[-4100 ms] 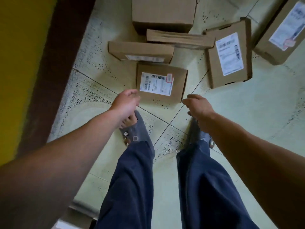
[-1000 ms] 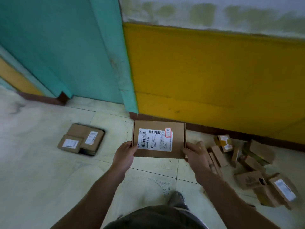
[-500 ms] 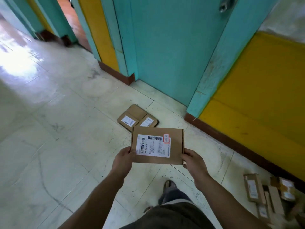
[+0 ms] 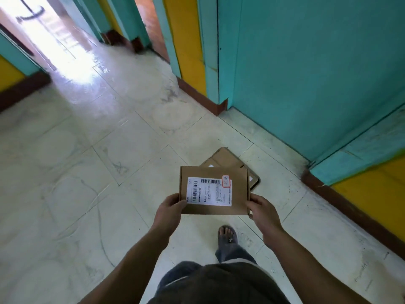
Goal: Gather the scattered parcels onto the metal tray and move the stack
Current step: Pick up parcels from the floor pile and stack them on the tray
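Observation:
I hold a flat brown cardboard parcel (image 4: 237,191) with a white barcode label level in front of me, above the floor. My left hand (image 4: 169,210) grips its lower left corner and my right hand (image 4: 262,210) grips its lower right edge. Just beyond and below it, a small stack of parcels (image 4: 225,157) lies on the tiled floor, mostly hidden behind the parcel I carry. A dark rim at the stack's right side (image 4: 257,182) may be the tray, but I cannot tell.
A teal door (image 4: 306,62) and a yellow wall with a brown skirting (image 4: 350,207) run along the right. Pale floor tiles (image 4: 87,172) stretch to the left toward a bright doorway (image 4: 54,29). My foot in a sandal (image 4: 228,235) stands below the parcel.
I picked the labelled parcel up from the floor with both hands, turned left away from the scattered pile, and stepped closer to the stack by the teal door.

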Available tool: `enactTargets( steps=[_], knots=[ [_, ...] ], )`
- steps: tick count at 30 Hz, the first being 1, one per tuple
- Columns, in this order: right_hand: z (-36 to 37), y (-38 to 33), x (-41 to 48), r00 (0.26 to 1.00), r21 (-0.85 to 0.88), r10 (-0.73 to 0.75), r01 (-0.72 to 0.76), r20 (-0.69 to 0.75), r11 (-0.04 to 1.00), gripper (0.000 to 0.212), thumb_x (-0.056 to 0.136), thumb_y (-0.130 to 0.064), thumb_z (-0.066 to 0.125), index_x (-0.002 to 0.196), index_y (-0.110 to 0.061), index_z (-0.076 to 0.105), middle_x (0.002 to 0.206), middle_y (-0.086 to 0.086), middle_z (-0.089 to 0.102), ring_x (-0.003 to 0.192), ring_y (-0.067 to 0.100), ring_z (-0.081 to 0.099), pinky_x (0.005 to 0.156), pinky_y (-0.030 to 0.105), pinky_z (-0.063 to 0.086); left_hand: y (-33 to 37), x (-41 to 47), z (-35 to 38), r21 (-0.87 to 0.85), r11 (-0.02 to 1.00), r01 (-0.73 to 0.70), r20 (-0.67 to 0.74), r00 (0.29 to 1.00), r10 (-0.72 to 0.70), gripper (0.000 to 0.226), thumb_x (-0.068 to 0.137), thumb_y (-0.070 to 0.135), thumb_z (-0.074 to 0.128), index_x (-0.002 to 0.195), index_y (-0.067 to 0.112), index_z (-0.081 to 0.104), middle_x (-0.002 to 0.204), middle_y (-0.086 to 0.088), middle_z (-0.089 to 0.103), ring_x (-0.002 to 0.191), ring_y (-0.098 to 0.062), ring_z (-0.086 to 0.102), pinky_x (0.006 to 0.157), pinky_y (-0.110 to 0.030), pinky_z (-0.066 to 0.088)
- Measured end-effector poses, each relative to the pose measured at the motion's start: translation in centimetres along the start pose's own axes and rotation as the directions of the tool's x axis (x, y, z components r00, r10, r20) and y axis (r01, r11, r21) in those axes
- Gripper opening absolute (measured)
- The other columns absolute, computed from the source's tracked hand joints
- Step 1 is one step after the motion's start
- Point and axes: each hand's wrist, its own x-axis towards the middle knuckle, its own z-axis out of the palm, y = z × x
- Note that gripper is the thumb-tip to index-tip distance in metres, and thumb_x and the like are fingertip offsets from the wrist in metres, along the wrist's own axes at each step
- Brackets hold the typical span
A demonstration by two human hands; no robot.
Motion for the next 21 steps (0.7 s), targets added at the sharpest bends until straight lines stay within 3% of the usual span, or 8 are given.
enactTargets(
  steps=[6, 11, 16, 19, 21],
  knots=[
    [5.1, -6.2, 4.7, 0.999, -0.041, 0.007, -0.006, 0.039, 0.999, 0.017, 0.091, -0.02, 0.055, 0.088, -0.029, 0.069, 0.095, -0.008, 0.07, 0.093, 0.018, 0.064, 0.092, 0.045, 0.052, 4.3, 6.9, -4.1, 0.001, 0.999, 0.039, 0.0, 0.999, -0.039, 0.035, 0.102, 0.016, 0.045, 0.136, 0.012, 0.049, 0.116, -0.002, 0.059, 0.108, -0.018, 0.053, 0.093, -0.031, 0.044],
    [10.9, -10.3, 9.6, 0.995, -0.026, 0.072, -0.074, -0.066, 0.997, 0.022, 0.088, -0.026, 0.055, 0.106, -0.024, 0.068, 0.103, 0.001, 0.069, 0.096, 0.024, 0.062, 0.081, 0.038, 0.048, 8.4, 16.2, -7.9, 0.037, 0.999, 0.036, 0.102, 0.994, -0.039, 0.023, 0.102, 0.014, 0.045, 0.123, 0.019, 0.054, 0.101, 0.008, 0.062, 0.088, -0.004, 0.057, 0.067, -0.017, 0.044],
    [17.5, -11.8, 11.6, 0.959, 0.092, 0.2, -0.185, -0.201, 0.978, 0.029, 0.084, -0.027, 0.057, 0.11, -0.029, 0.068, 0.108, -0.003, 0.069, 0.1, 0.022, 0.063, 0.093, 0.048, 0.051, 11.4, 24.8, -11.8, 0.17, 0.985, -0.015, 0.248, 0.968, -0.029, 0.017, 0.099, 0.012, 0.049, 0.111, 0.022, 0.055, 0.098, 0.005, 0.065, 0.094, -0.012, 0.06, 0.071, -0.018, 0.042],
    [20.1, -13.0, 11.8, 0.929, 0.153, 0.273, -0.24, -0.249, 0.958, 0.033, 0.085, -0.025, 0.058, 0.117, -0.029, 0.066, 0.11, -0.004, 0.069, 0.099, 0.02, 0.063, 0.095, 0.047, 0.051, 12.8, 28.1, -13.0, 0.216, 0.976, -0.011, 0.322, 0.945, -0.061, 0.022, 0.098, 0.013, 0.051, 0.119, 0.018, 0.057, 0.11, -0.001, 0.066, 0.108, -0.02, 0.057, 0.087, -0.029, 0.042],
    [20.8, -13.8, 12.1, 0.909, 0.197, 0.311, -0.263, -0.277, 0.944, 0.029, 0.087, -0.023, 0.057, 0.114, -0.03, 0.065, 0.106, -0.004, 0.069, 0.097, 0.019, 0.064, 0.094, 0.046, 0.052, 13.5, 29.9, -13.1, 0.248, 0.969, -0.009, 0.363, 0.928, -0.084, 0.024, 0.098, 0.016, 0.053, 0.121, 0.02, 0.058, 0.111, 0.001, 0.067, 0.109, -0.019, 0.057, 0.088, -0.03, 0.042]
  ],
)
